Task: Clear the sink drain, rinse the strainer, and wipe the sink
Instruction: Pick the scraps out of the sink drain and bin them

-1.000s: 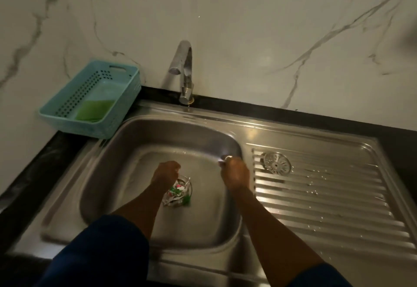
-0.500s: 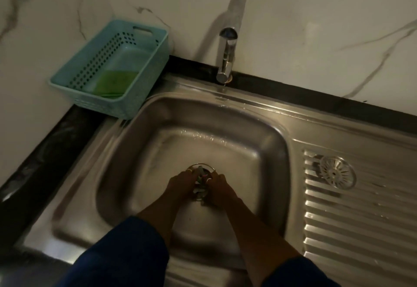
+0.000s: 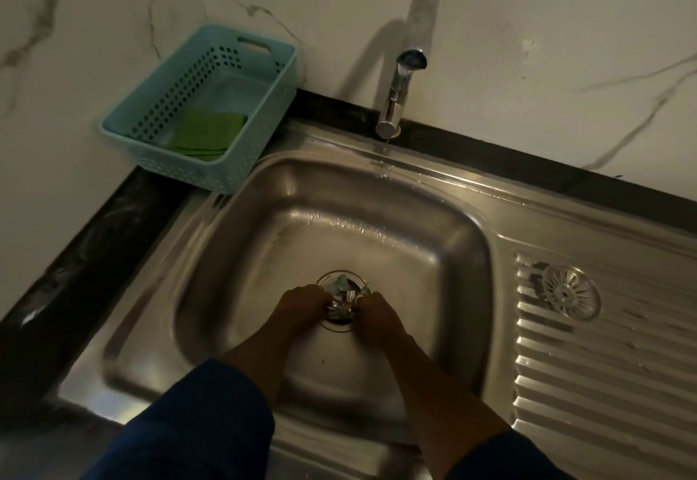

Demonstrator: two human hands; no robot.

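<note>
A steel sink basin fills the middle of the view, with its drain opening near the front. Crumpled wrapper scraps sit bunched over the drain. My left hand and my right hand meet at the drain, one on each side, fingers curled onto the scraps. The round metal strainer lies loose on the ribbed drainboard to the right. A green cloth lies in the teal basket at the back left.
A chrome tap stands behind the basin; no water runs from it. A marble wall rises behind. A black counter edge borders the sink on the left. Water drops dot the basin's back wall.
My right hand came off the basin's right rim and joined the left at the drain. The scraps, held up in the left hand before, are now over the drain. The view shifted closer.
</note>
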